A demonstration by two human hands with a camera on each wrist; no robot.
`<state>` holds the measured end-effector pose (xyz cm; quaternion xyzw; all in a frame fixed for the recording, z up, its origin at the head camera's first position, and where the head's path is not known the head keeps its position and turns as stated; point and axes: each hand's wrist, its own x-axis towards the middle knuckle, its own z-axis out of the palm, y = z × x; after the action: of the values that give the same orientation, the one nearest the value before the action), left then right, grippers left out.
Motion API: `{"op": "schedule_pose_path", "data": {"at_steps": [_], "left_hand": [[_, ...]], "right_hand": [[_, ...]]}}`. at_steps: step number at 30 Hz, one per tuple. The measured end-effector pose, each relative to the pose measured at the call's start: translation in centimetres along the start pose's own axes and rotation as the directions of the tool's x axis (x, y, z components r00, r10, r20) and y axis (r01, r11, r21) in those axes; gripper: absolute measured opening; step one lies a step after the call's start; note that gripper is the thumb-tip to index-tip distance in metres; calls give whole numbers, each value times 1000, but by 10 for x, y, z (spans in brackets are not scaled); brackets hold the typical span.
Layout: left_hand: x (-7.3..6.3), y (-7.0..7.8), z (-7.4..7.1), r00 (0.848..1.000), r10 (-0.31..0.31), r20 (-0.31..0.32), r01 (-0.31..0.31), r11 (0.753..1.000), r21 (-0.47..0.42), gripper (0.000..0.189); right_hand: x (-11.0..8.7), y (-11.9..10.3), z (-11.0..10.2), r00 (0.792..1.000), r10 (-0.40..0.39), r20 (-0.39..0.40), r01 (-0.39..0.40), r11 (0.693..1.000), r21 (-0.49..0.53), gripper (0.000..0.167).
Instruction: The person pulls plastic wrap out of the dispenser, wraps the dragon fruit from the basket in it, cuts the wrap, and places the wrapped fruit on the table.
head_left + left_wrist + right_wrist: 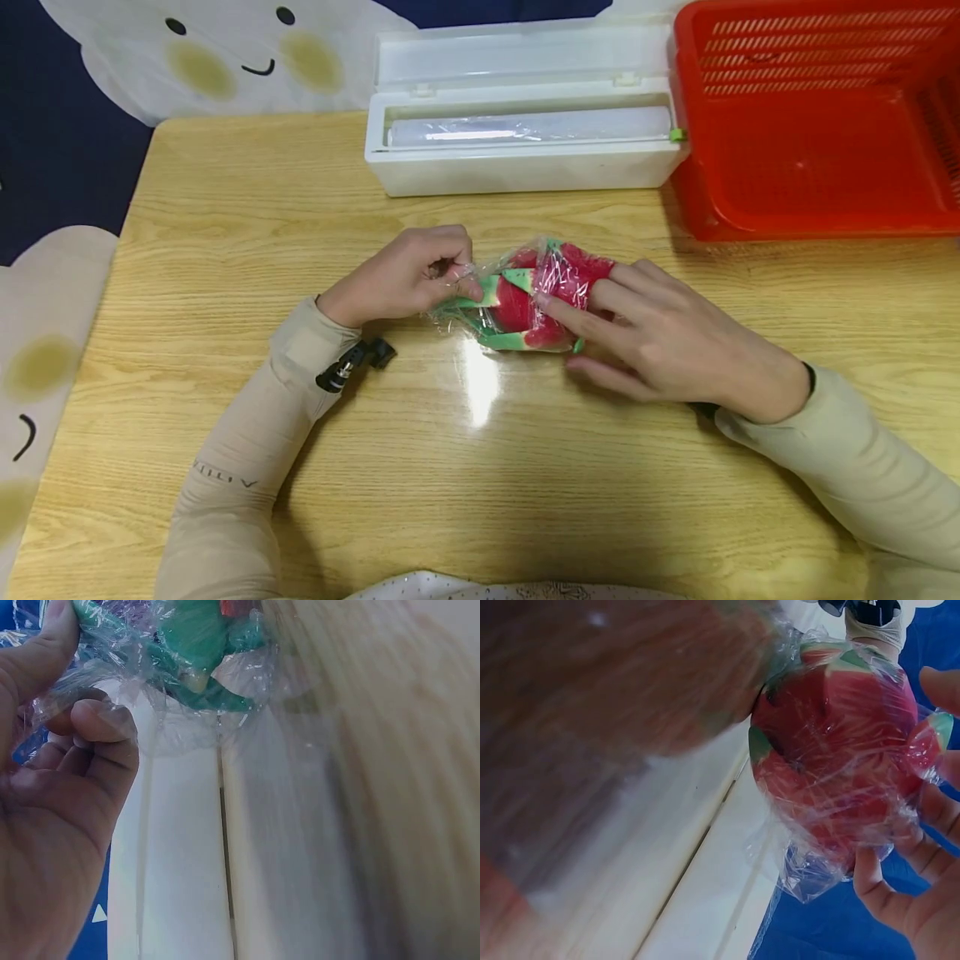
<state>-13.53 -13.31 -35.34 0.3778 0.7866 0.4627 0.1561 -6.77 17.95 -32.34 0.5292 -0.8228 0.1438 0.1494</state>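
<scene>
A red dragon fruit [514, 307] with green-tipped scales lies under clear cling film [560, 279] at the middle of the table. At its left end my left hand [405, 275] pinches gathered film between thumb and fingers. The left wrist view has this crumpled cling film [176, 731] bunched around the fruit's green tips. My right hand [667, 337] holds the fruit's right side, index finger lying along the film. In the right wrist view the dragon fruit [840, 757] appears large, film creased over it, with the right hand's fingers [889, 889] bent against its edge.
Behind the hands stands a white film dispenser box [525, 171], lid up, with a roll of cling film [525, 127] inside. A red plastic basket [806, 158] sits at the back right. The wooden table [480, 500] reaches toward my body.
</scene>
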Motion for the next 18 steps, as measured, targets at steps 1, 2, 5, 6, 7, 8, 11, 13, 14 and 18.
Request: {"op": "schedule_pose_path", "data": {"at_steps": [1, 2, 5, 6, 7, 8, 11, 13, 14, 18], "left_hand": [[0, 0, 0, 1000, 3, -1, -3, 1000, 5, 40], [0, 0, 0, 1000, 5, -3, -5, 1000, 12, 41], [1, 1, 0, 1000, 17, -9, -17, 999, 37, 43], [1, 1, 0, 1000, 20, -10, -20, 999, 42, 43], [1, 2, -1, 1000, 21, -10, -21, 999, 42, 43], [1, 2, -1, 1000, 23, -10, -23, 999, 44, 43], [1, 2, -1, 999, 31, -12, -30, 998, 52, 43], [1, 2, -1, 999, 31, -14, -30, 998, 57, 42], [1, 1, -1, 999, 33, -15, -32, 998, 59, 42], [1, 1, -1, 999, 28, -17, -27, 998, 61, 43]], "right_hand": [[0, 0, 0, 1000, 0, -2, 0, 1000, 3, 57], [0, 0, 0, 1000, 2, -1, -2, 1000, 8, 57], [0, -2, 0, 1000, 4, -5, -4, 1000, 3, 54], [1, -2, 1, 1000, 4, -7, -4, 1000, -7, 53], [1, -3, 1, 1000, 4, -9, -5, 1000, -20, 52], [1, -4, 1, 1000, 9, 3, -9, 999, -38, 50], [0, -6, 2, 1000, 18, 18, -16, 996, -84, 50], [0, -6, 2, 999, 27, 36, -23, 994, -103, 50], [0, -7, 2, 998, 31, 47, -25, 993, -111, 51], [0, -7, 1, 998, 37, 55, -31, 994, -101, 51]]}}
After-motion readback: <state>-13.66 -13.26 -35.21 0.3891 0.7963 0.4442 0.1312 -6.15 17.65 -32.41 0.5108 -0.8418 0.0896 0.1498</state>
